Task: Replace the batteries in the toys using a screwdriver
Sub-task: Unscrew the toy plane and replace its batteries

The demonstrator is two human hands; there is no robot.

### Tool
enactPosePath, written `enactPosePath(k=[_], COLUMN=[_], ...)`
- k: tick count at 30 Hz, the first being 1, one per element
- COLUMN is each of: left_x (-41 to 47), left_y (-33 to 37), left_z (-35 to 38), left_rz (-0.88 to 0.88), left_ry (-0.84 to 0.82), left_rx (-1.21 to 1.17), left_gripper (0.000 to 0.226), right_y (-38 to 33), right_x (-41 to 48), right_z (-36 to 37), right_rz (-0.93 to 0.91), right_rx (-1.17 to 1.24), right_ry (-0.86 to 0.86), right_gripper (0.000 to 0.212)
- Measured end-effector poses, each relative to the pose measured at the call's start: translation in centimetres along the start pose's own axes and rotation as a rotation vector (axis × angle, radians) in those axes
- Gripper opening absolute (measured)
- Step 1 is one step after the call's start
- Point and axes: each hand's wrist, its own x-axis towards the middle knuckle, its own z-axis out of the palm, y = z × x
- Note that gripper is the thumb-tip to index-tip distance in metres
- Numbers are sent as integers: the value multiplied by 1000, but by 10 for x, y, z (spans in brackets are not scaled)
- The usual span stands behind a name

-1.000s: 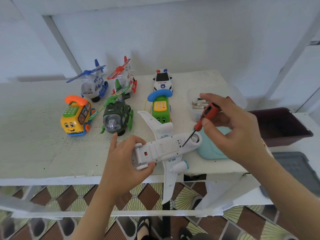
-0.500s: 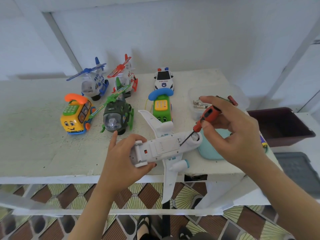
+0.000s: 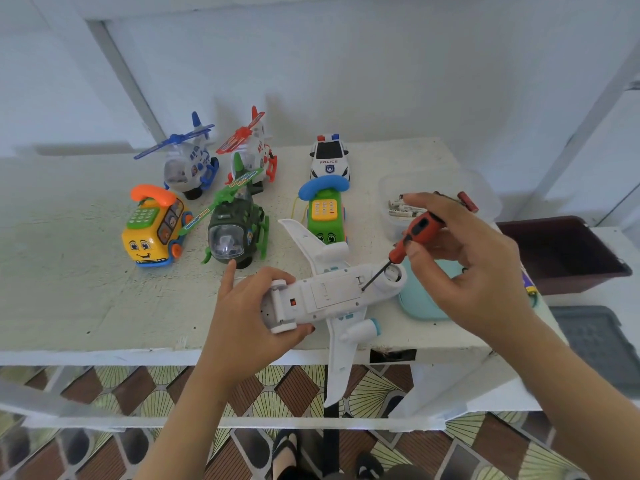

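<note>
- We think the job on the white plane (image 3: 304, 292) is just starting; its battery lid (image 3: 329, 292) looks shut; swapping batteries is left.
- Our left hand (image 3: 242, 313) grips one end of the plane, belly up, by the table (image 3: 86, 299) edge; our right hand (image 3: 474, 268) pinches the red screwdriver (image 3: 420, 226), tip on the belly beside the lid.

White toy plane (image 3: 332, 296) belly-up; red screwdriver (image 3: 412, 237) tip on it

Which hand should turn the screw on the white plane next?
The right hand. It pinches the red screwdriver, whose tip sits against the underside of the white plane. The left hand grips the plane's tail end, so it is better kept steadying the toy.
</note>
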Motion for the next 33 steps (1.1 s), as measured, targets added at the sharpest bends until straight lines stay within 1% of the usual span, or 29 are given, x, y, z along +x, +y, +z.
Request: enactPosePath(k=[3,6,9,11,15,17,20,22,25,28,31,33], left_x=[0,1,1,-1,-1,-1,0,0,0,0,1,1], left_y=[-1,-2,-2,-2,-1,-2,-2,-2,-3,-3,-3,-3], left_z=[0,1,3,4,5,5,6,6,6,6,6,6], left_rz=[4,7,5,13,17,6,-6,-11,-13,-15,-22,-20], left_ry=[2,6,18,30,39,43,47,42,37,36,36,36], left_rx=[-12,-20,-30,-31,-30,-32,-35,-32,-35,-39,-50,-48], left_gripper=[45,45,44,44,42,42,41,42,43,43,43,42], right_y=[-1,-3,-5,-5,-5,-4,-3,-3,-1,-1,-1,0], right_x=[0,2,5,6,11,13,13,12,11,10,12,15], right_z=[0,-5,-9,-7,0,2,1,-1,-3,-4,-3,-1], right_rz=[-27,-71,-114,-120,-158,-144,-112,-46,24,56,30,-9], right_rx=[-3,-17,-83,-110,-104,-87,-93,-36,52,112,72,-4], right_ry=[-29,-122,-181,-140,80,131,133,121,72,27,31,86], right_gripper=[46,48,41,36,25,22,24,25,17,22,21,18])
